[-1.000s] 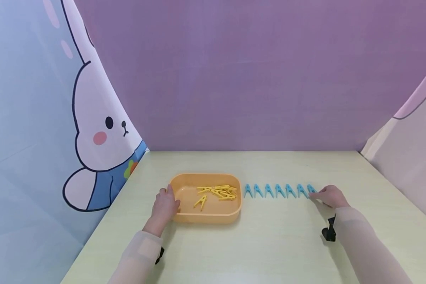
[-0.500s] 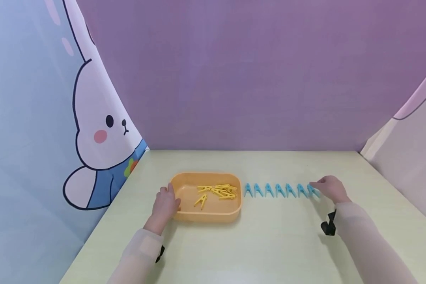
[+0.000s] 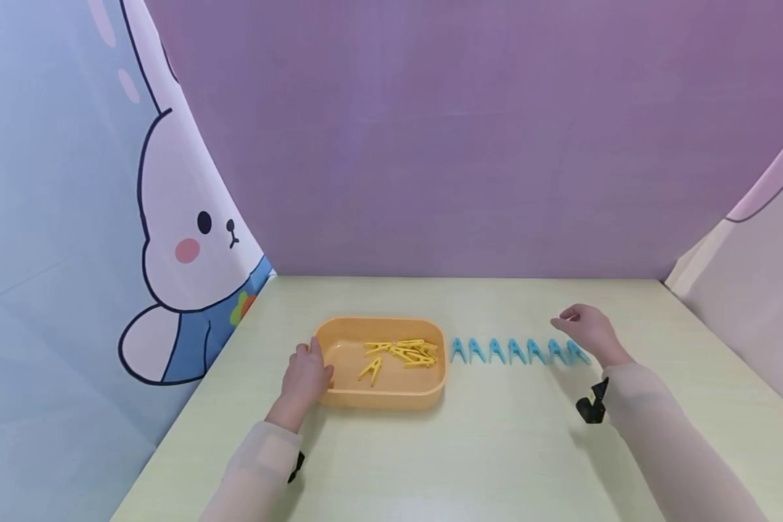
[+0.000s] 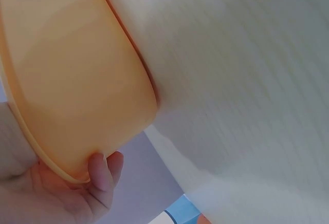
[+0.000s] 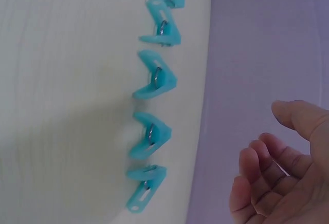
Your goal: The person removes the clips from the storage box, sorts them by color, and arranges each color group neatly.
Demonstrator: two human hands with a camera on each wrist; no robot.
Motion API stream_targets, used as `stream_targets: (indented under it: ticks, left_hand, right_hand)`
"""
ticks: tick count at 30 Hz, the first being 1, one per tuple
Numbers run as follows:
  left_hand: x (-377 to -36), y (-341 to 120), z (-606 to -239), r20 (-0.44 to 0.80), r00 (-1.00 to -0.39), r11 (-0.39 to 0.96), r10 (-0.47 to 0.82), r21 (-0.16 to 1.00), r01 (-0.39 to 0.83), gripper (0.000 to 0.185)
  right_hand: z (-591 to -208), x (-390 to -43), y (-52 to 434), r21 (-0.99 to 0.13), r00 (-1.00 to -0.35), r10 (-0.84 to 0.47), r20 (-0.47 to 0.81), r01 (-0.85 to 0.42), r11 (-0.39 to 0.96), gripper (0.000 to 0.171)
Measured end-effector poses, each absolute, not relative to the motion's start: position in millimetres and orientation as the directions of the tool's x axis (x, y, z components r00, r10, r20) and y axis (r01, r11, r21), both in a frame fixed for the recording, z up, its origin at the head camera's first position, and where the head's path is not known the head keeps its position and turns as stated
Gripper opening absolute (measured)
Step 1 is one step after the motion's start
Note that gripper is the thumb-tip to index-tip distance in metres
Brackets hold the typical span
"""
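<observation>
An orange tray (image 3: 380, 400) sits on the table with several yellow clothes pegs (image 3: 401, 353) inside. My left hand (image 3: 307, 377) grips its left rim. In the left wrist view the thumb (image 4: 101, 175) hooks over the tray's rim (image 4: 77, 80). Right of the tray, several blue pegs (image 3: 515, 351) lie in a row. My right hand (image 3: 583, 330) hovers above and just behind the rightmost blue peg (image 3: 577, 353), clear of it. The right wrist view shows the blue pegs (image 5: 154, 80) on the table and the right hand (image 5: 280, 183) loosely curled, holding nothing.
The pale green table (image 3: 483, 449) is walled by a purple backdrop (image 3: 431, 145), a rabbit-print curtain (image 3: 189, 239) on the left and a pale panel (image 3: 750, 283) on the right. A black strap clip (image 3: 590, 409) hangs at my right wrist.
My right hand has let go of the rightmost blue peg and risen up and back from the row. The left hand and the tray have stayed put.
</observation>
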State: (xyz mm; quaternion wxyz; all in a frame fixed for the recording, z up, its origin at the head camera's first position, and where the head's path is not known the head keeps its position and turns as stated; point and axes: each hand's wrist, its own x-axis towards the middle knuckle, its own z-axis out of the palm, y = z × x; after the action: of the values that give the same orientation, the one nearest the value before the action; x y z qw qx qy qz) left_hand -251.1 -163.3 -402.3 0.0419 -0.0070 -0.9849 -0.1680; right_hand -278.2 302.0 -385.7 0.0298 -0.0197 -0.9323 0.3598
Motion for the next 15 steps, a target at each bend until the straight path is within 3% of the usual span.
stream_targets:
  ticks: [15]
  left_hand:
    - [-251, -163, -403, 0.1, -0.995, 0.946, -0.009, 0.322, 0.024, 0.065]
  right_hand:
    - [-365, -283, 277, -0.698, -0.995, 0.022, 0.092, -0.049, 0.714, 0.042]
